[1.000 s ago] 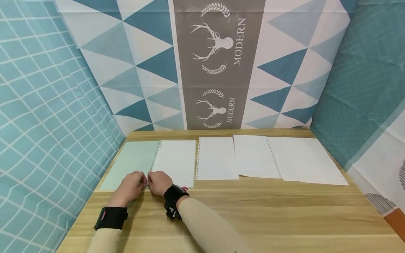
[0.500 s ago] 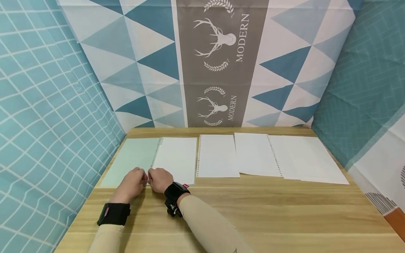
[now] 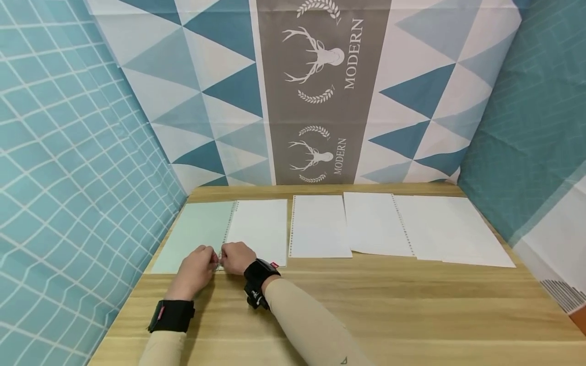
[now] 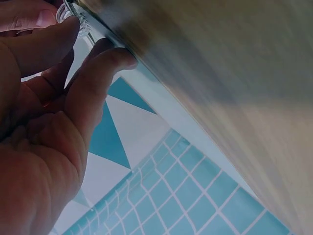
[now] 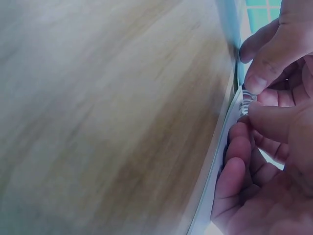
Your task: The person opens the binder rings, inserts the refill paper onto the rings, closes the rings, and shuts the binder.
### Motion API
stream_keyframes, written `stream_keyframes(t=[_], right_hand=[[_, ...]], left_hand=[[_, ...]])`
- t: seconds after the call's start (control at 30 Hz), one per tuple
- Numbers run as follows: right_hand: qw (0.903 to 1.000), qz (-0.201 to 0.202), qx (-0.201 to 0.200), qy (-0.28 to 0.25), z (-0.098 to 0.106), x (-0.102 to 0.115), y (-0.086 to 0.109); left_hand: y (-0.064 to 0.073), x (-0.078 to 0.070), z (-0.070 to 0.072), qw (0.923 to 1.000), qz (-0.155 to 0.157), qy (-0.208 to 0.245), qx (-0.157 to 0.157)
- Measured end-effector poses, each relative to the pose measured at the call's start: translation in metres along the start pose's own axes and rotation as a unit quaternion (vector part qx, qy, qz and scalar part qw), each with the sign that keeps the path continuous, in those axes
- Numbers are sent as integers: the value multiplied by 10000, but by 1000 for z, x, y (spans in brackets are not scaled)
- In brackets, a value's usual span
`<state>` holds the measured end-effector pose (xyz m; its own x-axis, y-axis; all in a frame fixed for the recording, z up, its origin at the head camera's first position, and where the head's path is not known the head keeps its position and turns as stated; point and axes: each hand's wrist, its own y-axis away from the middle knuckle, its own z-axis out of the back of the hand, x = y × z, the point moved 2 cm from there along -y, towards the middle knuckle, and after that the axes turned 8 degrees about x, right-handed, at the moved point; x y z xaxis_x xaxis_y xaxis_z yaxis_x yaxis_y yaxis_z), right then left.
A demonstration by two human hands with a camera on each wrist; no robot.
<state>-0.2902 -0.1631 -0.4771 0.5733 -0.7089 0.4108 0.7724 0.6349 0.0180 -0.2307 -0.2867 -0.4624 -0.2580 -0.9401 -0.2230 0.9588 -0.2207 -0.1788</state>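
Observation:
A ring-bound notebook lies open at the table's left, with its pale green cover [image 3: 197, 223] to the left and a white page [image 3: 263, 223] to the right. At the near end of its spine, my left hand [image 3: 194, 269] and right hand [image 3: 238, 257] are side by side. In the right wrist view, both thumbs press on the clear binder rings [image 5: 246, 104] with fingers curled beneath, so each hand pinches them. The rings [image 4: 63, 13] also show between the fingertips in the left wrist view. Whether the rings are parted is hidden by the fingers.
Right of the notebook lies a loose punched sheet [image 3: 320, 226]. Another punched sheet [image 3: 375, 223] overlaps its edge, and further white sheets [image 3: 458, 229] overlap toward the right. They rest on a wooden table [image 3: 389, 310] with patterned cloth walls [image 3: 316, 101] behind and beside it.
The head view has shifted slightly. Both hands stay at the near end of the notebook's spine, with only slight finger movement; the loose sheets have not moved.

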Motion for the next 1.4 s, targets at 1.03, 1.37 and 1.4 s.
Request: stream_keyframes(t=[1.03, 1.37, 1.4], right_hand=[[9968, -344, -264, 671, -11, 1, 6], [9963, -198, -92, 834, -7, 7, 3], [9961, -215, -93, 845, -7, 6, 2]], left_hand=[[-5, 0, -8, 9998, 107, -69, 149], [-9, 6, -2, 9994, 160, -222, 207], [-9, 6, -1, 9994, 125, -207, 234]])
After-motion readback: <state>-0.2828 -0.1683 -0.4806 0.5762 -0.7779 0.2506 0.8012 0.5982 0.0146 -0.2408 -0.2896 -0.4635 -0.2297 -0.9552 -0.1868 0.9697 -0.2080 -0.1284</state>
